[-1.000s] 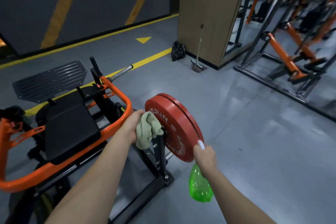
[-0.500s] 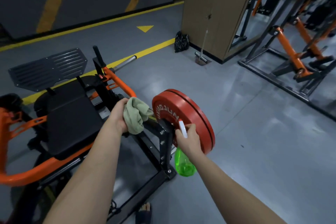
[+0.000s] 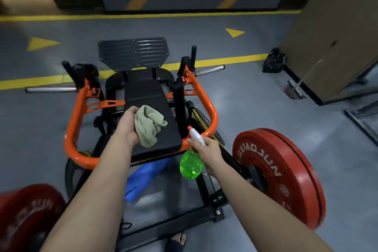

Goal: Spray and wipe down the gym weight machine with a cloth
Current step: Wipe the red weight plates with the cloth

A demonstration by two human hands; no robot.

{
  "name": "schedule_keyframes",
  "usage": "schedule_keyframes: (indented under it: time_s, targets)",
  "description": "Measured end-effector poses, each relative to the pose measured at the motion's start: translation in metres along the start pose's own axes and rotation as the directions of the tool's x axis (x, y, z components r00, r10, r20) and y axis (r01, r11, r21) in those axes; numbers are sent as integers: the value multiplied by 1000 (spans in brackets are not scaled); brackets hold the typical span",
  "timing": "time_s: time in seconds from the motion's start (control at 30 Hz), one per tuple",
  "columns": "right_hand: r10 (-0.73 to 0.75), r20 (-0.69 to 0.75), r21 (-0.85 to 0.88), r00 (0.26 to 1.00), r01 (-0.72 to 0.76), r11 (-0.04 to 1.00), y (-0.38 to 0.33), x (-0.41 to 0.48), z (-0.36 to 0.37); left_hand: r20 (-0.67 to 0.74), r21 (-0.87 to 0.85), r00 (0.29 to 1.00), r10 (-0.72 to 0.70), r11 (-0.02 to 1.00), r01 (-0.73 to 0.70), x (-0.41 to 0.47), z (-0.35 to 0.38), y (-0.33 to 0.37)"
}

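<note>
Gripped cloth over pad edge — spray bottle by orange rail

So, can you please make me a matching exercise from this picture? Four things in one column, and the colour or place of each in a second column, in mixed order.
Column one:
1. cloth
2. spray bottle
3. right weight plate
4. seat pad

Column two:
A. green, gripped by the right hand
B. black, inside the orange frame
C. pale, bunched in the left hand
D. red, with white lettering

Pairs: 1-C, 2-A, 3-D, 4-B.
</note>
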State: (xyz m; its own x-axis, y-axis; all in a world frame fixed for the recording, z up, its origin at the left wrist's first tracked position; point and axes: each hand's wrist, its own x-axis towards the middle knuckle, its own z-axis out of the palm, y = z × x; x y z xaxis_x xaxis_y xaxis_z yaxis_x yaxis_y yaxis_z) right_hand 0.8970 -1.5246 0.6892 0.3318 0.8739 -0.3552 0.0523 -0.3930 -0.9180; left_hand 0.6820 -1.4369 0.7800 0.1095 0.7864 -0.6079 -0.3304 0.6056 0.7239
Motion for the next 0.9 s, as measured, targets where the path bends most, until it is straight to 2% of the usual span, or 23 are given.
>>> schedule_keyframes:
  time_s: [0.07, 0.17, 0.27, 0.4, 0.5, 0.77, 0.83, 0.9]
  targets:
    - [-48, -44, -88, 998, 44, 995, -12, 20, 25, -45, -47, 999, 18, 999, -20, 5, -22, 6]
    - [-179, 54, -268, 982, 187, 945, -30, 41, 64, -103, -116, 994, -24, 993, 12, 18, -47, 9]
    - [-229, 99, -365, 968, 249, 897, -39, 66, 99, -121, -199, 991, -52, 980, 28, 30, -63, 12]
    - [-166, 183, -490, 969, 236, 839, -34, 103, 132, -138, -273, 989, -62, 962, 23, 44, -83, 15]
    - [-79, 270, -631, 959, 239, 738, -28, 122, 144, -144, -290, 987, -74, 957, 30, 48, -89, 12]
    - [11, 330, -623, 944, 209, 754, -41, 127, 132, -120, -356, 981, -150, 929, 98, 63, -64, -1]
    - [-61, 288, -559, 956, 219, 800, -44, 113, 118, -115, -433, 985, -131, 899, 69, 70, -49, -3]
    - [-203, 230, -479, 952, 292, 828, -47, 92, 98, -89, -492, 991, -99, 869, 43, 72, -26, -7]
